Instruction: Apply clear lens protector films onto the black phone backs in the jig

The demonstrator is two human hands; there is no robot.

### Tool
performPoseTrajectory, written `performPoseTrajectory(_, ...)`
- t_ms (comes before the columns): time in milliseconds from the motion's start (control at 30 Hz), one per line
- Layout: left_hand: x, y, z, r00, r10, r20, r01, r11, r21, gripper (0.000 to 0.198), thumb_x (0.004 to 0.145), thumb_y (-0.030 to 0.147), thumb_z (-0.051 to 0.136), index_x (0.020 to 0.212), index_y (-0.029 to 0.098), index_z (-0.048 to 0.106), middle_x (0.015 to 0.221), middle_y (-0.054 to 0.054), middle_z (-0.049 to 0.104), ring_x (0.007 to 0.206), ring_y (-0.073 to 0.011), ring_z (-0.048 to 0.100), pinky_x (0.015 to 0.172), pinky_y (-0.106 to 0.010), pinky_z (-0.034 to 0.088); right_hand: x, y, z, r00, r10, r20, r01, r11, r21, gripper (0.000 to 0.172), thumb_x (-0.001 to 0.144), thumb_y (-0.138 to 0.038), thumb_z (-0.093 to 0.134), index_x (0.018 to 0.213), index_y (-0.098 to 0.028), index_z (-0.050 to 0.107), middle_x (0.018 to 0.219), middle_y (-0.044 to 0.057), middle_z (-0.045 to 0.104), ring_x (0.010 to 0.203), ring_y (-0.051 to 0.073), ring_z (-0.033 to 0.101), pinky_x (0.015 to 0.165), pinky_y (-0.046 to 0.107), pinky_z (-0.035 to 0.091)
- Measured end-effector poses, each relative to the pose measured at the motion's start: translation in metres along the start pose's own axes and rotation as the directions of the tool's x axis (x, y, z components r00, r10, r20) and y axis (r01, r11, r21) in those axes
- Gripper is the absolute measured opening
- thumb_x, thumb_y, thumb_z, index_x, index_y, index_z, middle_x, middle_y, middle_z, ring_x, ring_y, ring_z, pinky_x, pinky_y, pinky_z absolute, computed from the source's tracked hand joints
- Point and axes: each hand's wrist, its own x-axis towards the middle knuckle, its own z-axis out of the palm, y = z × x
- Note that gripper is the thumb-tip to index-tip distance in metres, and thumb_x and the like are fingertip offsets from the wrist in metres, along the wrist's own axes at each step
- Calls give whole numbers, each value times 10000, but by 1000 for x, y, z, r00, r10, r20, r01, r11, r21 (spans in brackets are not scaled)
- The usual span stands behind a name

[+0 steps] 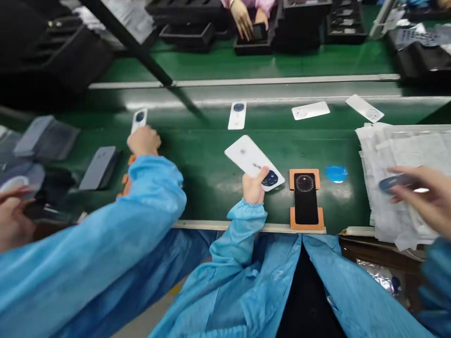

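My left hand is closed on the lower right end of a white phone-shaped sheet, tilted above the bench. Its thumb lies beside the dark printed camera circle. To its right, a black phone with a round camera ring lies flat in an orange holder at the bench edge. My right hand pinches a dark, rounded, flat object over a stack of white sheets. Motion blur hides what kind of object it is. A blue oval piece lies between holder and stack.
A co-worker's blue-sleeved arm reaches in from the left, its hand at a white phone-shaped piece. Similar pieces lie along the green bench. Grey phone-shaped stacks stand left. Across, another person's hands work over a black tray.
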Motion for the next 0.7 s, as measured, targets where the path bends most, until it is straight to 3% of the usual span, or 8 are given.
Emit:
performPoseTrajectory(33, 0, -3, 1, 1000, -9, 6, 9, 1000, -6, 660, 406, 465, 1076, 913, 137, 811, 985, -89, 820, 995, -262, 780, 936, -345, 624, -5, -20, 29, 991, -57, 120, 57, 998, -1, 478, 960, -594, 701, 1366, -341, 706, 1002, 46, 790, 718, 197, 748, 595, 357, 628)
performPoseTrajectory(67, 1, -4, 3, 1000, -16, 15, 17, 1000, -12, 669, 416, 474, 1075, 931, 134, 818, 1004, -95, 822, 992, -265, 781, 936, -353, 625, -8, -36, 60, 985, -120, 120, 122, 993, -7, 398, 1011, -531, 656, 1329, -299, 713, 985, 43, 792, 719, 189, 747, 629, 348, 644)
performPoseTrajectory(133, 1, -6, 5, 999, -20, 38, 21, 999, -28, 673, 472, 505, 1060, 980, 129, 829, 1072, -115, 820, 1042, -288, 778, 971, -384, 623, -7, -51, 119, 967, -255, -2, 254, 963, -91, 196, 1052, -368, 626, 1131, -248, 759, 942, 35, 801, 762, 189, 757, 680, 329, 627)
performPoseTrajectory(200, 2, -5, 5, 999, -12, 47, 14, 999, -40, 671, 546, 548, 1030, 1029, 127, 831, 1151, -132, 809, 1127, -323, 761, 1022, -422, 611, 1, -47, 165, 932, -360, -43, 340, 909, -243, 194, 1067, -227, 578, 1128, -216, 762, 1000, 64, 813, 860, 204, 764, 771, 333, 603)
performPoseTrajectory(267, 3, -3, -1, 999, -7, 40, 9, 999, -52, 662, 622, 572, 994, 1081, 127, 825, 1222, -142, 791, 1217, -348, 731, 1074, -448, 591, 7, -35, 190, 908, -418, 17, 396, 846, -357, 241, 1063, -156, 556, 1200, -202, 749, 1082, 90, 811, 954, 222, 754, 821, 349, 569)
performPoseTrajectory(333, 5, -1, -9, 1000, -10, 29, 13, 997, -73, 649, 683, 577, 964, 1136, 137, 813, 1280, -141, 773, 1288, -346, 698, 1120, -451, 569, 7, -26, 199, 892, -439, 107, 444, 807, -390, 262, 1059, -158, 567, 1265, -201, 724, 1181, 105, 795, 1061, 246, 737, 857, 370, 549)
performPoseTrajectory(467, 7, -1, -21, 999, -28, 29, 31, 991, -128, 687, 691, 631, 942, 1156, 147, 792, 1340, -149, 747, 1318, -343, 682, 1130, -445, 564, -1, -25, 197, 871, -434, 230, 491, 758, -429, 321, 1076, -249, 549, 1374, -191, 655, 1336, 146, 734, 1197, 296, 686, 946, 433, 536)
performPoseTrajectory(700, 5, -1, -14, 990, -88, 106, 102, 986, -129, 677, 663, 604, 965, 1122, 137, 790, 1242, -143, 786, 1251, -354, 717, 1092, -458, 575, -4, -46, 205, 915, -318, 248, 403, 746, -530, 369, 1066, -247, 510, 1415, -159, 593, 1344, 178, 708, 996, 299, 655, 801, 441, 485)
